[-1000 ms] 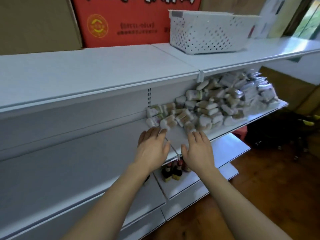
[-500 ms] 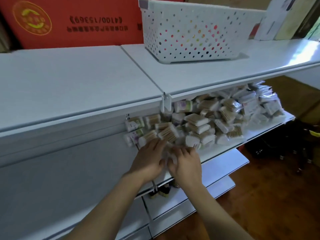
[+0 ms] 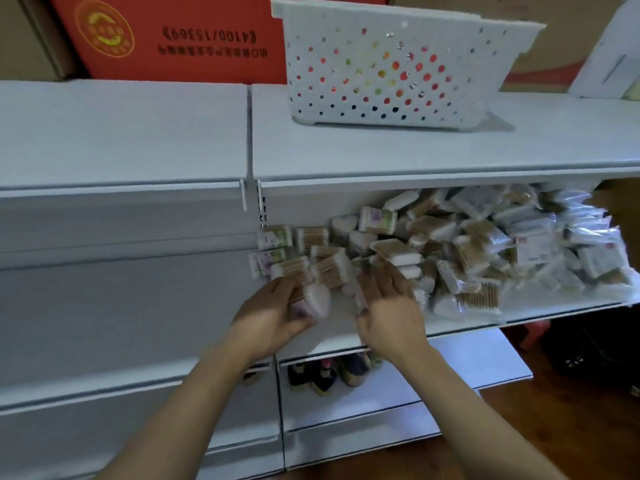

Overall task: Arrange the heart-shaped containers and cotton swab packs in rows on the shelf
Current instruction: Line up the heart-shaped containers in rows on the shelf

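Observation:
A loose heap of heart-shaped containers and cotton swab packs [image 3: 460, 247] covers the middle shelf [image 3: 554, 308] under the top board. At the heap's left end, my left hand [image 3: 273, 313] grips a heart-shaped container [image 3: 313, 301] of swabs just above the shelf's bare front strip. My right hand [image 3: 388, 306] lies a little to the right, fingers stretched toward the heap and touching packs at its front edge. A few containers [image 3: 277, 237] stand side by side at the far left against the back wall.
A white perforated basket [image 3: 391, 64] sits on the top shelf [image 3: 381, 147], in front of a red carton [image 3: 173, 36]. Small dark bottles [image 3: 325, 372] stand on the lower shelf beneath my hands. Wooden floor [image 3: 571, 427] lies to the lower right.
The camera moved closer and to the right. My hands reached into the heap's left end, then my left hand drew back holding a heart-shaped container while my right hand spread apart from it.

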Demonstrator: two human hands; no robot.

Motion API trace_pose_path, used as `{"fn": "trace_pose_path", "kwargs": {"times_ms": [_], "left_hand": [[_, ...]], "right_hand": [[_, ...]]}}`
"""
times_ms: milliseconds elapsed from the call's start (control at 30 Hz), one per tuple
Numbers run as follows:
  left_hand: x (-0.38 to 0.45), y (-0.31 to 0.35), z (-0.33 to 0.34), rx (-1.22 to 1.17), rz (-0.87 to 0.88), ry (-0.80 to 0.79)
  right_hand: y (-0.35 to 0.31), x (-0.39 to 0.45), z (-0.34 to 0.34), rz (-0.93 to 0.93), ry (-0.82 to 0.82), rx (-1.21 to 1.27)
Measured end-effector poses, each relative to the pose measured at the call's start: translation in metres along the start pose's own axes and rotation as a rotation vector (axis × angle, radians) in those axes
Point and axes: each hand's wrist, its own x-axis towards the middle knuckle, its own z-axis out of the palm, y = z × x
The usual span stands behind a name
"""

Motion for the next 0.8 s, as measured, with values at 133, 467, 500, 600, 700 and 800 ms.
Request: {"fn": "trace_pose_path", "kwargs": {"times_ms": [133, 467, 500, 600, 700, 800], "left_hand": [[-0.019, -0.003, 0.001, -0.066, -0.051, 0.074], [-0.07, -0.028, -0.051, -0.336, -0.104, 0.294], [-0.078, -0.034, -0.058, -0.34, -0.097, 0.303], [-0.109, -0.059, -0.083, -0.382, -0.117, 0.328], [-0.148, -0.094, -0.113, -0.409, -0.159, 0.35], [-0.192, -0.129, -0.145, -0.455, -0.234, 0.378]], "right_hand": [[0.007, 0.0, 0.011, -0.096, -0.173, -0.142], [-0.092, 0.035, -0.047, 0.195, -0.196, 0.492], [-0.11, 0.037, -0.049, 0.21, -0.198, 0.537], [-0.17, 0.034, -0.05, 0.148, -0.244, 0.641], [-0.231, 0.027, -0.044, 0.058, -0.323, 0.784], [-0.294, 0.018, -0.034, 0.02, -0.445, 0.815]]}}
